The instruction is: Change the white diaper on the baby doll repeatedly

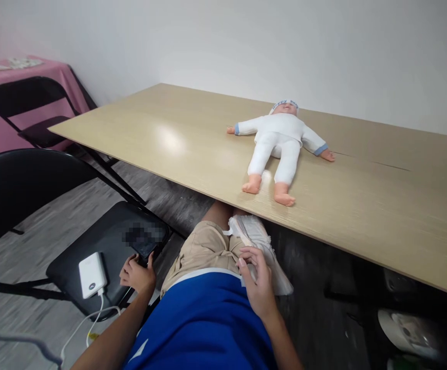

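Clock directions are taken from the middle of the view. At 2 o'clock a doll (279,126) in white clothes with blue cuffs lies on its back, arms spread, bare feet towards the near edge, a lettered band on its head. At 8 o'clock a white power bank (93,275) rests on a black folding chair (65,264), a white cable (100,308) plugged into its near end. Another chair (31,95) stands at 10 o'clock, before a surface draped in pink cloth (59,77). At 4 o'clock, below the tabletop, sits a pale rounded object (395,331), too dim to name.

The wood-toned table (192,149) stretches along a plain pale wall (223,46); its near edge passes between the person's lap and the doll. A dark line marks the top at the doll's 4 o'clock. The floor (26,262) is streaked grey.

The left hand (138,272), at 8 o'clock, has thumb and fingers closed around the near end of a dark device (143,244), partly pixelated, over the chair seat. The right hand (258,282), at 5 o'clock, curls its fingers over a white ruffled item (252,231) on the beige shorts (200,246); whether it grips it, I cannot tell.
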`<state>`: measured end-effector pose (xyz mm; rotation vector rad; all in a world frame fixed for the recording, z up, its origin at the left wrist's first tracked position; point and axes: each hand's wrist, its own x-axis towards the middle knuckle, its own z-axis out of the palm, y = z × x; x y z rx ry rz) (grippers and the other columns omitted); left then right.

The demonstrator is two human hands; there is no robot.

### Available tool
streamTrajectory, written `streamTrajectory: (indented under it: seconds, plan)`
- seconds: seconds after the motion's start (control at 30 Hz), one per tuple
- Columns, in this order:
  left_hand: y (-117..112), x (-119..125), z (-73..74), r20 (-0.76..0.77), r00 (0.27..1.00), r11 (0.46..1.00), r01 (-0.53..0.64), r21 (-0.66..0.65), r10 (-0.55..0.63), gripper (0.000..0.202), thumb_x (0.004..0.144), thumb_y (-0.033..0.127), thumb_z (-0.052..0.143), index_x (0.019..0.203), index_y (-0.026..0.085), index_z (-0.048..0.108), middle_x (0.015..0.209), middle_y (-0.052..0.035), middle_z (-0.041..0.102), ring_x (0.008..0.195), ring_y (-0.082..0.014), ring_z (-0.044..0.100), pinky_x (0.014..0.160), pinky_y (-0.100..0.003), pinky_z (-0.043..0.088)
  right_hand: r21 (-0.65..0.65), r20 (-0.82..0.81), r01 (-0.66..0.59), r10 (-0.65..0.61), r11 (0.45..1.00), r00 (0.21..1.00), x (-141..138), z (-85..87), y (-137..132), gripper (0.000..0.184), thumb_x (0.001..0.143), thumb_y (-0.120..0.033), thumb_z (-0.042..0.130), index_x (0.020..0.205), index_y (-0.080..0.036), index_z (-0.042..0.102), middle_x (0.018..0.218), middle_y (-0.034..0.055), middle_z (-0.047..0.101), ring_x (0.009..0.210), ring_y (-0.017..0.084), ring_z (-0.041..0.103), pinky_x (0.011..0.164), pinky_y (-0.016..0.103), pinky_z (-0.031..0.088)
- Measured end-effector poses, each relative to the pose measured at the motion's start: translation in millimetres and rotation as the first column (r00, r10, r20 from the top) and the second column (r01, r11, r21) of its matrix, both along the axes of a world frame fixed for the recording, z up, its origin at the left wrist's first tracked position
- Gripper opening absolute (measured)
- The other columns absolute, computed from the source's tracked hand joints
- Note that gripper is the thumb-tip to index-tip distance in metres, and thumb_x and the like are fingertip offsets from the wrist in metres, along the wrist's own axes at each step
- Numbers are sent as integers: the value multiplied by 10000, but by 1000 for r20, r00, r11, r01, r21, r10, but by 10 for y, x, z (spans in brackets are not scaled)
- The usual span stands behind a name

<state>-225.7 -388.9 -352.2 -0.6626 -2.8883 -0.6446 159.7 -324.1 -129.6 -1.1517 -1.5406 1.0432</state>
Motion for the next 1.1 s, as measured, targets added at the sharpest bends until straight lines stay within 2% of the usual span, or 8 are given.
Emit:
streamTrajectory:
  seconds: [0.17,0.3,0.53,0.77,0.83,0.93,1.03,1.1]
  plan:
    - [-48,-40,-40,-39,999,999,34,-3,-34,551,1071,624,529,1393,185,612,1545,-232,608,1477,-489,427,1161,-667,349,-53,-8,-12,12,999,1000,-38,-29,-9,193,1128,-390,638,1263,-273,711,1038,54,787,977,248,787,854,371,628]
    - [-104,-103,-38,-66,994,996,89,-12,-90,514,1087,603,519,1382,198,633,1558,-200,616,1468,-465,455,1165,-644,353,-60,-11,25,-26,998,1000,-6,-70,16,196,1123,-411,649,1235,-267,721,1028,56,794,933,243,785,847,371,625]
    - [-163,-141,-19,-83,983,986,161,-34,-164,450,1099,570,493,1281,208,688,1604,-181,597,1489,-445,445,1190,-632,318,-70,-39,164,-166,984,985,272,-140,73,253,1102,-479,674,1201,-252,726,1000,64,785,871,240,762,781,360,625]
    - [-161,-126,63,-36,984,985,174,-1,-174,486,1074,589,501,1328,197,634,1581,-229,559,1495,-483,411,1169,-687,331,-110,-18,256,-259,961,966,507,-194,53,338,1083,-556,669,1180,-238,730,982,66,787,810,221,728,792,360,611]
    - [-160,-79,115,-12,985,984,173,34,-173,561,1072,627,480,1370,164,584,1592,-274,518,1505,-499,396,1189,-724,307,-115,10,270,-271,956,963,556,-222,45,361,1075,-575,661,1187,-239,733,998,74,791,838,234,735,821,376,612]
    - [-84,68,249,34,975,971,215,104,-220,683,1056,710,448,1390,120,525,1577,-326,479,1520,-511,372,1225,-758,255,-99,107,362,-352,927,930,697,-306,73,405,1050,-615,649,1176,-242,743,1068,104,798,985,280,752,956,440,603]
    - [195,305,486,121,920,920,348,182,-372,670,1037,743,430,1304,142,560,1436,-286,567,1434,-483,466,1234,-725,293,-112,258,454,-415,884,872,921,-440,180,529,987,-722,621,1170,-242,749,1197,153,796,1125,334,726,1074,526,564]
    - [504,516,701,212,826,847,472,246,-522,608,1042,726,405,1208,178,610,1293,-226,648,1314,-426,567,1209,-642,388,-173,337,465,-392,868,856,1064,-536,284,628,912,-800,621,1158,-239,759,1256,183,792,1153,365,717,1093,568,552]
